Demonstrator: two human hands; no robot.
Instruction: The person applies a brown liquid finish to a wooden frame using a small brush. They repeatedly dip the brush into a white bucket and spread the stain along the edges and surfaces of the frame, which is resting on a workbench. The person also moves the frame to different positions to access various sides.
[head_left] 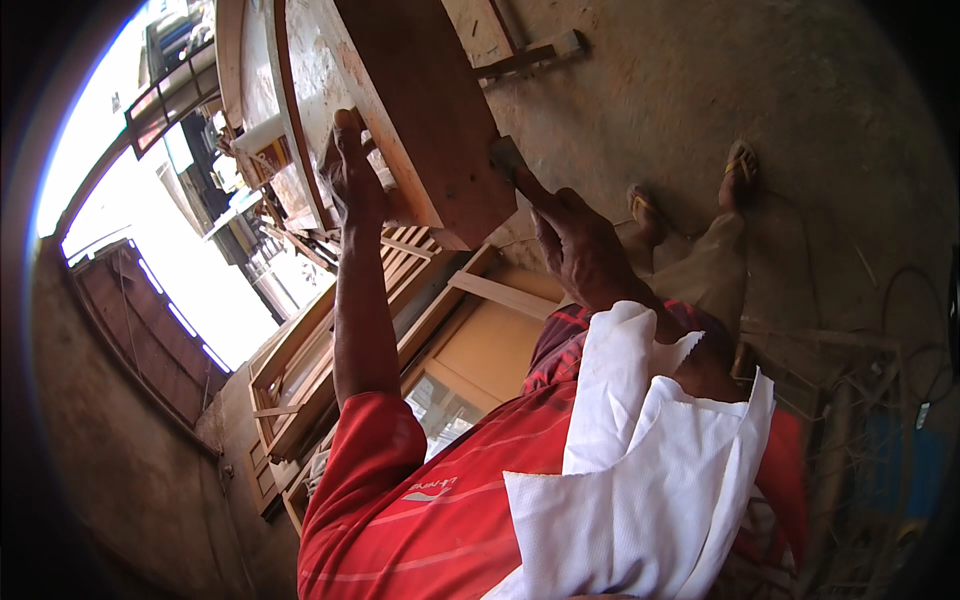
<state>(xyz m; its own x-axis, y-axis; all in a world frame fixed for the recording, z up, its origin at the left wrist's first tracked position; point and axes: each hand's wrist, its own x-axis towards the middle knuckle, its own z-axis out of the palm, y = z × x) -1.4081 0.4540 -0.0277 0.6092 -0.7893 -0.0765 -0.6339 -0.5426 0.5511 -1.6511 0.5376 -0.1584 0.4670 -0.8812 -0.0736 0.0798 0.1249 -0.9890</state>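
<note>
A long reddish-brown wooden board (420, 110) stands out from the top centre, with a paler edge along its left side. My left hand (352, 175) is at that left side, fingers wrapped round part of the wooden piece near its lower end; the exact grip is partly hidden. My right hand (575, 240) holds a small dark flat block (506, 158) against the board's right edge near the lower corner, index finger stretched along it. A pale curved panel (285, 90) is behind my left hand.
Stacked wooden frames and panels (505, 300) lie below the board. A timber piece (530, 60) is on the dusty floor. My sandalled feet (738, 175) are at right, near a metal frame (860, 380). A bright doorway with a brown metal shutter (145, 320) is at left.
</note>
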